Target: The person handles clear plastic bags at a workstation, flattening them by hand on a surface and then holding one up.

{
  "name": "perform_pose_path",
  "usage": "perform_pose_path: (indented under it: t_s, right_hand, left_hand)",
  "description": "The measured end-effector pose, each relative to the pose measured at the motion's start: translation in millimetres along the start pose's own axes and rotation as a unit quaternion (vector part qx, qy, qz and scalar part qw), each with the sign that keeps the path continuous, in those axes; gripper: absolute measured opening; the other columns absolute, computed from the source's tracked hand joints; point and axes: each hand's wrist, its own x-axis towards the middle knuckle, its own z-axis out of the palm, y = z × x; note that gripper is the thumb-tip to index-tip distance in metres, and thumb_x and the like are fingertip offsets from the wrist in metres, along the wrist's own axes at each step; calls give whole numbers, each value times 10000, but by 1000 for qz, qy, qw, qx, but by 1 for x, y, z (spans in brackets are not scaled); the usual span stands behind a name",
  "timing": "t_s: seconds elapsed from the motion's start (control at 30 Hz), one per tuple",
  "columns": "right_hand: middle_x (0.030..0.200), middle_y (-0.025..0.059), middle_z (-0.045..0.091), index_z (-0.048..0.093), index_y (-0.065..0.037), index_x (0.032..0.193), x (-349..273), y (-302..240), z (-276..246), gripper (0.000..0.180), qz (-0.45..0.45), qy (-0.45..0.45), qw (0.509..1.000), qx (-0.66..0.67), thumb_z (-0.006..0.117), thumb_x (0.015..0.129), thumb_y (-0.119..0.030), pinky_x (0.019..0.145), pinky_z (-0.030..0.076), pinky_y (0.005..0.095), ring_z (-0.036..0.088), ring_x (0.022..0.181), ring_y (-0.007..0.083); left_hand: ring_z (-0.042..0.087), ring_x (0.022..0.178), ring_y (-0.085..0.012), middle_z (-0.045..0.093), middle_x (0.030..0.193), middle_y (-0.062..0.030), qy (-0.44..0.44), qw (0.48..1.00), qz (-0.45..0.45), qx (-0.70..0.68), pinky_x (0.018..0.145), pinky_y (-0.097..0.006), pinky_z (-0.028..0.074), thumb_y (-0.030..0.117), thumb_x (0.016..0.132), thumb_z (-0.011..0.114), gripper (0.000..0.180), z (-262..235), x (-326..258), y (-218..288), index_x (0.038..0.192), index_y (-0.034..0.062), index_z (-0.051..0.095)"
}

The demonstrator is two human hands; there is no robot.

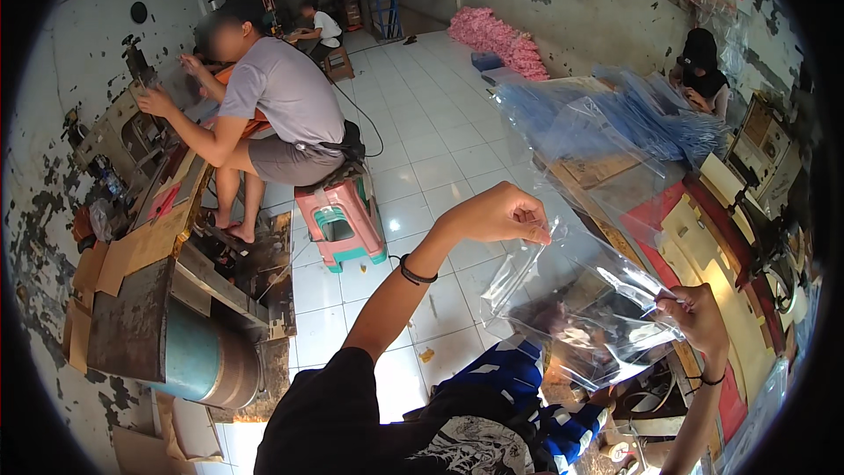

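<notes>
A limp, clear plastic sheet [585, 295] hangs stretched between my two hands in front of my body; whether it is a single layer or a bag I cannot tell. My left hand [503, 213] is raised and pinches its upper left corner. Lower down on the right, my right hand [697, 315] grips the opposite edge, with the fingers closed on the plastic. Light glares off its folds, and my lap shows through it. Beside my right hand is a worktable with a yellowish board [703, 255] and a dark machine [763, 237].
Bluish clear plastic sheets [629, 119] lie piled on the table ahead, a person [701, 70] beyond them. To the left, a co-worker [281, 92] sits on a pink and green stool [352, 233] at a bench. Pink material [492, 40] is heaped by the far wall.
</notes>
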Motion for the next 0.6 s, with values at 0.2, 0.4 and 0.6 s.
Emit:
perform_pose_path:
  t_s: [0.2, 0.4, 0.6]
  right_hand:
    - [680, 84, 709, 703, 36, 830, -3, 12, 2, 272, -21, 28, 999, 5, 681, 936, -213, 543, 403, 273, 550, 562, 92]
    - [670, 80, 702, 695, 42, 820, 0, 11, 2, 279, -25, 26, 999, -1, 684, 934, -212, 495, 330, 278, 461, 528, 74]
    - [683, 118, 709, 723, 34, 881, 3, 12, 7, 176, -23, 13, 1000, 4, 669, 920, -129, 557, 466, 283, 649, 575, 157]
  left_hand:
    - [692, 794, -113, 737, 855, -78, 8, 998, -2, -55, 754, -239, 548, 194, 876, 761, 237, 2, 3, -3, 964, -25, 730]
    - [706, 755, -137, 724, 813, -75, 4, 995, -11, -102, 705, -248, 563, 172, 877, 753, 213, -3, 6, -8, 947, -27, 730]
    - [703, 631, -153, 694, 758, -60, 9, 992, -62, -109, 575, -261, 576, 211, 917, 710, 227, 2, 6, -11, 928, -15, 723]
